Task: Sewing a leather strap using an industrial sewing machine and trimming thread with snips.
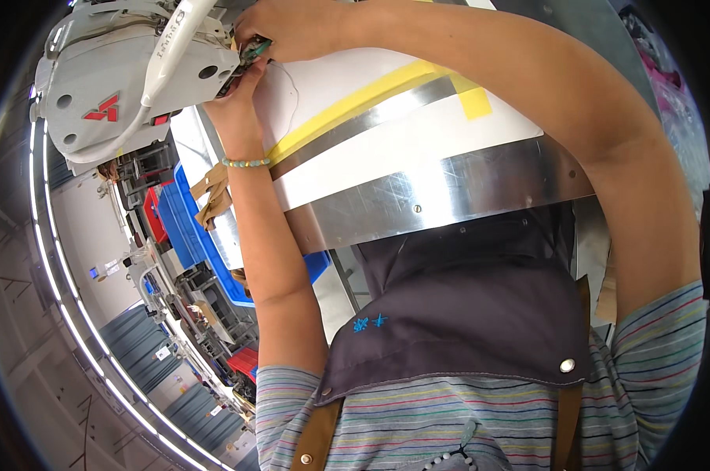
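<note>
My right hand (pixel 280 31) is at the head of a grey sewing machine (pixel 104 71), fingers curled round a small green-handled tool (pixel 254 49). Just below it my left hand (pixel 237 106) is raised to the needle area with its fingers bent, and what it grips is hidden. A loose thread (pixel 292 86) hangs from there over a white work surface (pixel 347 86), which carries yellow tape (pixel 355 90) and metal strips (pixel 418 188). Brown fabric straps (pixel 214 196) lie at the left edge of the surface, by my left forearm.
Blue bins (pixel 184 228) and red bins (pixel 155 212) stand to the left of the table, with more machines and benches beyond. Clear plastic bags (pixel 680 141) with pink items are at the far right. My dark apron (pixel 457 314) reaches up to the table's front edge.
</note>
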{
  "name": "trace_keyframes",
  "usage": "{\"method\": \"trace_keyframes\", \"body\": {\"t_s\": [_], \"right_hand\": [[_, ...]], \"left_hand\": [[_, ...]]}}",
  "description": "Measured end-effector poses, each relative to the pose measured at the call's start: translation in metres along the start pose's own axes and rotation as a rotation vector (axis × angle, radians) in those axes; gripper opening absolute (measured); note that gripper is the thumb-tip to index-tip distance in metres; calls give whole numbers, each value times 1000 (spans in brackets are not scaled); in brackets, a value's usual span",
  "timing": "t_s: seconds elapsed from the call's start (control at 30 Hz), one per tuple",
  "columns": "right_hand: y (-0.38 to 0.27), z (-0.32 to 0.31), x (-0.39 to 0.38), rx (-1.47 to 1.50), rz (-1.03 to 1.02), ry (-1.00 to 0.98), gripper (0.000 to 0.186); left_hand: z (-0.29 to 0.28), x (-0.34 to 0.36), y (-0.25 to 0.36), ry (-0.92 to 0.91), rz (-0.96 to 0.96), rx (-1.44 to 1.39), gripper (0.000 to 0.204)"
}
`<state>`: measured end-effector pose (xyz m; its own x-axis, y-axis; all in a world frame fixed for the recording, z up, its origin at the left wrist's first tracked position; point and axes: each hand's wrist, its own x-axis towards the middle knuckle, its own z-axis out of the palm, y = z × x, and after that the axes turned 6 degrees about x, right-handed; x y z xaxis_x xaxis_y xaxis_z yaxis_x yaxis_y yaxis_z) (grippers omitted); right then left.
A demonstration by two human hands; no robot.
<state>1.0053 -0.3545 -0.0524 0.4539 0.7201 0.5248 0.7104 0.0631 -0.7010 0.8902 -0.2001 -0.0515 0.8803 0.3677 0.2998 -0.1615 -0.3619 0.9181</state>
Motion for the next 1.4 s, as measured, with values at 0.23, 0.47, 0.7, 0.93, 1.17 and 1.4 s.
{"method": "trace_keyframes", "body": {"t_s": [0.23,0.47,0.7,0.93,1.17,1.4], "right_hand": [[-1,-3,4,27,-114,100,25],[-30,-73,19,-403,53,-294,32],[-34,-87,1,-194,51,143,35],[-38,-95,-51,-217,208,354,39],[-23,-123,-69,-477,322,4,34],[-27,-115,-72,-532,468,-212,31]], "left_hand": [[1,5,0,-35,62,-78,44],[-4,-2,3,33,-22,35,34],[-19,2,-15,-85,40,51,29],[-18,-1,-18,-144,-1,61,31],[-10,-6,-18,0,77,303,37],[-9,-3,-17,-43,109,139,42]]}}
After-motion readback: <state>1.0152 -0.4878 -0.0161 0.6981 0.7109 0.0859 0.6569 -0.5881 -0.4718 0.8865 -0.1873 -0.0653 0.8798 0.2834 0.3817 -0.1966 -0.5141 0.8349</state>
